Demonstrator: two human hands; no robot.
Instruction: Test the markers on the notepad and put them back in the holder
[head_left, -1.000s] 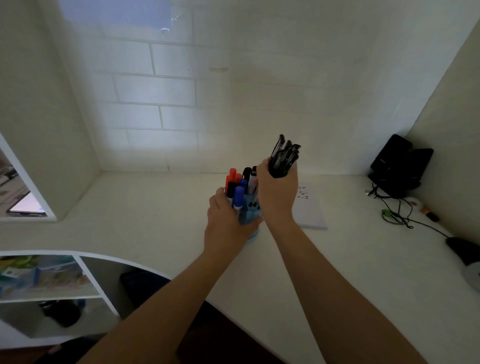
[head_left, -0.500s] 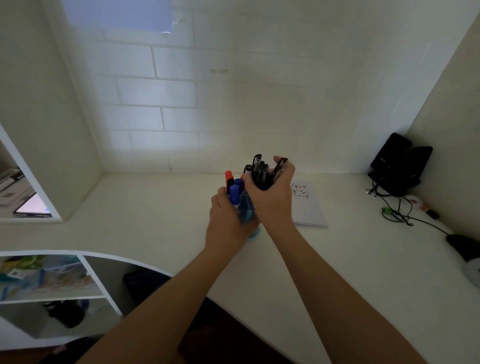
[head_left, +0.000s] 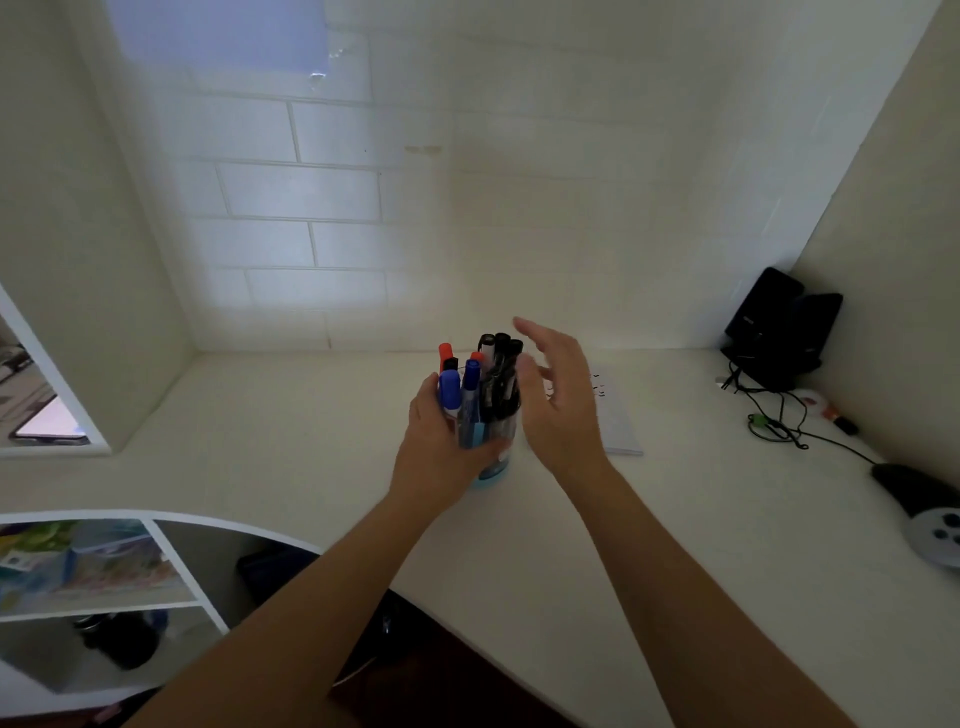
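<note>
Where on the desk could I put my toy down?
Bare desk lies left of the holder, out to the side wall, and in front of the notepad. The right corner is crowded: cables and black devices.

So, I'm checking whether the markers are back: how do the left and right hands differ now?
The left hand curls round the blue holder; the right hand is open, fingers spread, holding nothing. The left hand sits low on the holder; the right hand is higher, beside the black markers in it. Both flank the holder.
</note>
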